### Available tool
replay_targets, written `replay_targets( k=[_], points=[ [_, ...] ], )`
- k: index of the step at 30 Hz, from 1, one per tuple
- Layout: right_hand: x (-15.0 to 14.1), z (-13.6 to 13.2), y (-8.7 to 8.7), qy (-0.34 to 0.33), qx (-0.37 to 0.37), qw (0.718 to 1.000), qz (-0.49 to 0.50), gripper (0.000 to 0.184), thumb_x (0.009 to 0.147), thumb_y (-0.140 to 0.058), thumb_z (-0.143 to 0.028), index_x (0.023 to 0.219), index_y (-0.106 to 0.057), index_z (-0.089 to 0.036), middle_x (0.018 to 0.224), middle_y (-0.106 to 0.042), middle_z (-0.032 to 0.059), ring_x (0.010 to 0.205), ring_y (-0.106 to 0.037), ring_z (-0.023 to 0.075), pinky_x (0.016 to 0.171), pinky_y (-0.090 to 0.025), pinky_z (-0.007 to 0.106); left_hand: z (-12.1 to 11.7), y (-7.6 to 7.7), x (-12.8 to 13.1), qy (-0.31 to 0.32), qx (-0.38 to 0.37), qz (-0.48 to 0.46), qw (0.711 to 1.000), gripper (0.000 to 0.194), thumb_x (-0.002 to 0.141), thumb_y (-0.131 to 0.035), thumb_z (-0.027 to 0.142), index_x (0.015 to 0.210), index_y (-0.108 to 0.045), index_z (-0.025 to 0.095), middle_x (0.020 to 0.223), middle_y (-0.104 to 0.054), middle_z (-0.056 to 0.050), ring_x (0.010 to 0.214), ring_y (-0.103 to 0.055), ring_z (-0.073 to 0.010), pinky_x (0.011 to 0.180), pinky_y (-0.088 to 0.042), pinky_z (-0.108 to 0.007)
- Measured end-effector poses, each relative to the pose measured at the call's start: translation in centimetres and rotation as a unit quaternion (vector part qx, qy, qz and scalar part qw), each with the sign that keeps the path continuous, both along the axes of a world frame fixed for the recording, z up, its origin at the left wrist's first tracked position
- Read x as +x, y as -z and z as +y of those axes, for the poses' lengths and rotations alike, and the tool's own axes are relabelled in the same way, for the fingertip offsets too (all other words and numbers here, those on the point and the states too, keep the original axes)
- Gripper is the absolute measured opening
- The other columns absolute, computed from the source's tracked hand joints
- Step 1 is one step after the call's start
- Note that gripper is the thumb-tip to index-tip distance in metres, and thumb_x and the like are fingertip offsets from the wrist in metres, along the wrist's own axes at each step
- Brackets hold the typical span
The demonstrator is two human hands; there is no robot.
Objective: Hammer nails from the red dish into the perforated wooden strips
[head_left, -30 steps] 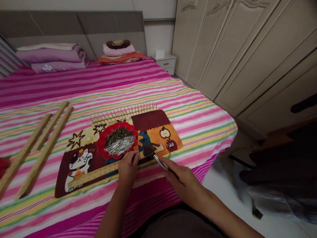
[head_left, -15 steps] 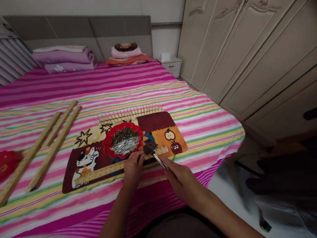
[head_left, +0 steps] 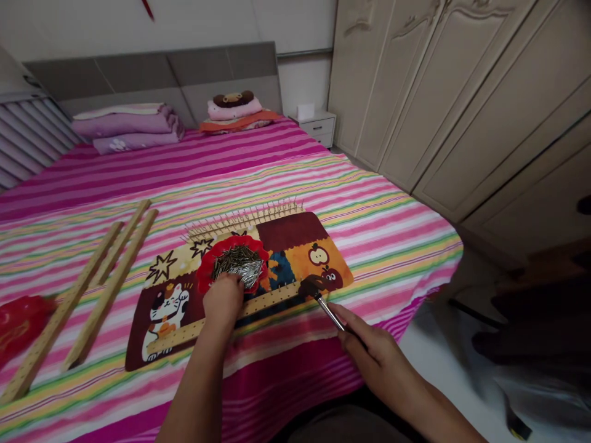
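1. The left hand (head_left: 223, 300) reaches into the near edge of the red dish (head_left: 205, 275), its fingers curled down onto the heap of nails (head_left: 237, 264); whether they pinch a nail I cannot tell.
2. The right hand (head_left: 375, 352) is closed around the metal handle of a small hammer (head_left: 320, 298), whose dark head rests at the right end of the wooden strip (head_left: 263, 303).
3. That strip, drilled with a row of holes, lies across the near part of the cartoon mat (head_left: 300, 246), just near of the dish.
4. A second strip bristling with upright nails (head_left: 244, 216) lies along the mat's far edge.
5. Three more wooden strips (head_left: 99, 271) lie well to the left on the striped bedspread (head_left: 258, 160).
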State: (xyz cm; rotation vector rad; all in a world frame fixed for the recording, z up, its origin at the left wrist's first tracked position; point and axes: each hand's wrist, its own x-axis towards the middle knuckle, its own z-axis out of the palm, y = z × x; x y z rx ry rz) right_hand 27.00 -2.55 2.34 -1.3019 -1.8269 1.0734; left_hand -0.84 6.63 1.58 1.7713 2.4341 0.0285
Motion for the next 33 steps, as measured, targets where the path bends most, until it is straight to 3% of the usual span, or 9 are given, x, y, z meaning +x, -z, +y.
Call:
replay_targets(
  k=[5,12,14,18,21,24,27,30,33],
  points=[
    [-0.1,-0.2,0.4,-0.005,-0.010,1.000,0.008,0.045,0.090,-0.037,-0.024,0.133,-0.048,-0.016,0.057,-0.049,-0.0041,0.047,-0.044,0.0107,0.050,-0.045,0.021,0.9,-0.2,0.0,0.044,-0.020,0.010,0.999,0.025,0.078,-0.043,0.024,0.084,-0.068,0.021,0.094,-0.068,-0.010,0.082,-0.062,-0.0217,0.063,-0.039,-0.028],
    [0.0,-0.2,0.7,-0.002,-0.007,1.000,0.011,0.046,0.091,-0.038,-0.023,0.135,-0.046,-0.016,0.059,-0.056,-0.0023,0.054,-0.052,0.0126,0.059,-0.050,0.023,0.7,0.3,-1.7,-0.052,0.062,-0.163,0.983,0.015,0.072,-0.051,0.029,0.070,-0.063,0.020,0.069,-0.066,-0.002,0.064,-0.057,-0.0150,0.059,-0.037,-0.024],
    [0.0,-0.2,0.6,-0.005,-0.013,1.000,0.016,0.046,0.091,-0.038,-0.023,0.137,-0.044,-0.017,0.064,-0.059,-0.0012,0.056,-0.055,0.0124,0.061,-0.051,0.024,0.6,0.5,-2.2,-0.079,0.106,-0.278,0.952,0.016,0.068,-0.056,0.034,0.070,-0.063,0.019,0.065,-0.064,0.000,0.059,-0.055,-0.0131,0.057,-0.038,-0.023],
    [0.0,-0.2,0.5,-0.014,-0.011,0.999,0.032,0.046,0.092,-0.038,-0.022,0.138,-0.043,-0.019,0.063,-0.060,-0.0017,0.061,-0.059,0.0138,0.066,-0.053,0.026,-0.2,0.4,-2.5,-0.123,0.143,-0.497,0.847,0.035,0.053,-0.069,0.044,0.072,-0.062,0.015,0.052,-0.055,0.004,0.047,-0.045,-0.0086,0.045,-0.033,-0.021],
    [-0.1,-0.3,0.3,-0.010,0.002,0.999,0.041,0.046,0.091,-0.039,-0.021,0.136,-0.045,-0.019,0.055,-0.057,-0.0026,0.069,-0.062,0.0171,0.072,-0.054,0.028,-1.4,-0.3,-2.0,-0.132,0.148,-0.587,0.785,0.044,0.044,-0.076,0.044,0.071,-0.060,0.014,0.053,-0.054,0.004,0.043,-0.041,-0.0057,0.043,-0.031,-0.020],
    [-0.1,-0.3,0.2,-0.011,0.012,0.999,0.042,0.046,0.090,-0.040,-0.021,0.136,-0.046,-0.020,0.056,-0.059,-0.0023,0.072,-0.063,0.0173,0.074,-0.054,0.028,-2.9,-1.0,-1.5,-0.141,0.141,-0.618,0.761,0.044,0.044,-0.076,0.044,0.071,-0.059,0.014,0.057,-0.057,0.003,0.045,-0.044,-0.0062,0.044,-0.033,-0.020],
    [0.0,-0.4,0.2,-0.013,0.007,0.999,0.032,0.046,0.091,-0.040,-0.021,0.136,-0.045,-0.020,0.065,-0.063,-0.0013,0.071,-0.064,0.0156,0.073,-0.054,0.027,-4.3,-1.4,-1.6,-0.130,0.113,-0.584,0.793,0.039,0.049,-0.071,0.047,0.070,-0.057,0.016,0.056,-0.057,0.003,0.047,-0.047,-0.0085,0.046,-0.037,-0.022],
    [0.1,-0.4,0.4,-0.015,0.002,1.000,0.027,0.045,0.092,-0.038,-0.021,0.137,-0.044,-0.020,0.069,-0.065,-0.0011,0.068,-0.063,0.0142,0.071,-0.054,0.026,-5.4,-1.7,-2.1,-0.108,0.049,-0.480,0.869,0.027,0.057,-0.060,0.045,0.065,-0.055,0.020,0.046,-0.048,0.006,0.043,-0.044,-0.0100,0.044,-0.034,-0.022],
    [0.0,-0.4,0.5,-0.019,-0.005,0.999,0.031,0.045,0.092,-0.038,-0.021,0.137,-0.044,-0.020,0.074,-0.066,-0.0004,0.065,-0.062,0.0129,0.068,-0.053,0.025,-5.6,-2.1,-2.1,-0.079,-0.005,-0.292,0.953,0.015,0.062,-0.052,0.036,0.059,-0.053,0.021,0.045,-0.048,0.006,0.043,-0.045,-0.0114,0.047,-0.032,-0.023]
  ],
)
